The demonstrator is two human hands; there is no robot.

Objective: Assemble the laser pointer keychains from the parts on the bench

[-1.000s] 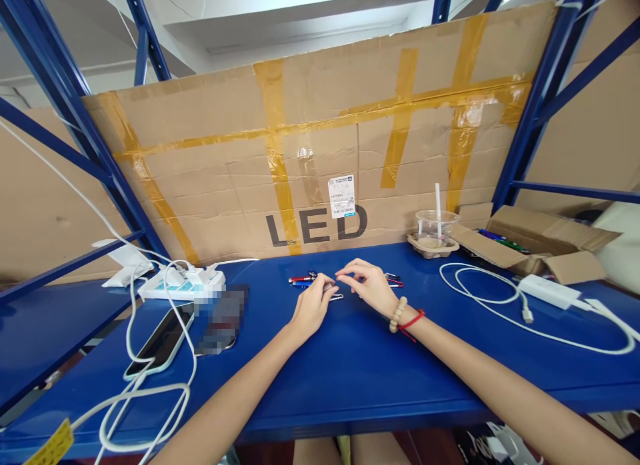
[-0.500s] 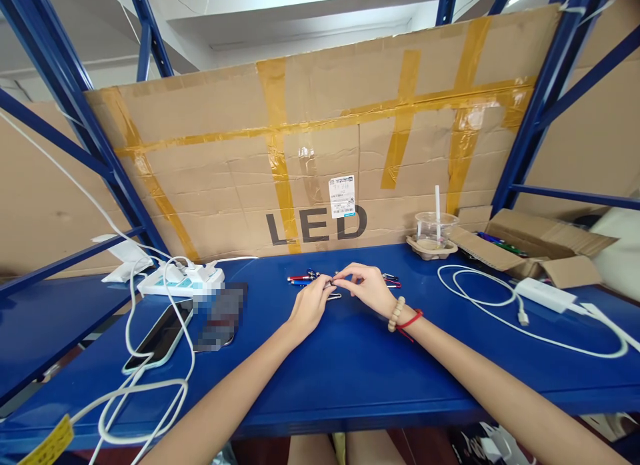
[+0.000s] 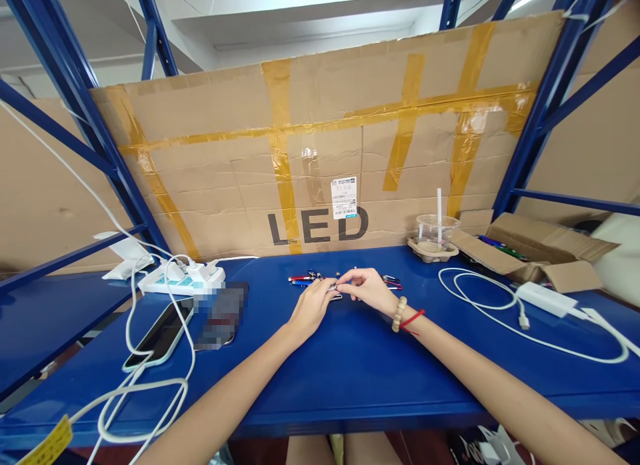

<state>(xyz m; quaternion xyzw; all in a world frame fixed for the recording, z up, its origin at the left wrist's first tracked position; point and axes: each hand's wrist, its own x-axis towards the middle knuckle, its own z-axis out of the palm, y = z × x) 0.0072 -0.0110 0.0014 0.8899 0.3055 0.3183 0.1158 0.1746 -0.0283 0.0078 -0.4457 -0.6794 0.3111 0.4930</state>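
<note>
My left hand [image 3: 309,306] is closed over the blue tabletop, its thumb and fingers round a small slim silvery piece [image 3: 332,288], perhaps part of a pen. Fingertips of my right hand [image 3: 367,288] pinch at the right end of that piece, so the two hands nearly touch. Most of it is hidden by fingers. Just behind my left hand lie a red pen [image 3: 299,278] and a blue pen [image 3: 300,284], with small dark and shiny parts beside them. More slim pen-like pieces [image 3: 391,280] show behind my right hand. Below my left fingers a pale slim piece is partly covered.
On the left are a white power strip [image 3: 150,283], a phone [image 3: 163,335], a dark blurred device [image 3: 227,318] and looped white cables. A plastic cup [image 3: 435,233] in a carton holder, an open cardboard box [image 3: 545,245] with pens and a white charger [image 3: 545,298] stand right.
My hands stay together at the same spot. The right fingers have lowered and curled slightly, and more of the silvery piece shows between them. The camera view has shifted a little.
</note>
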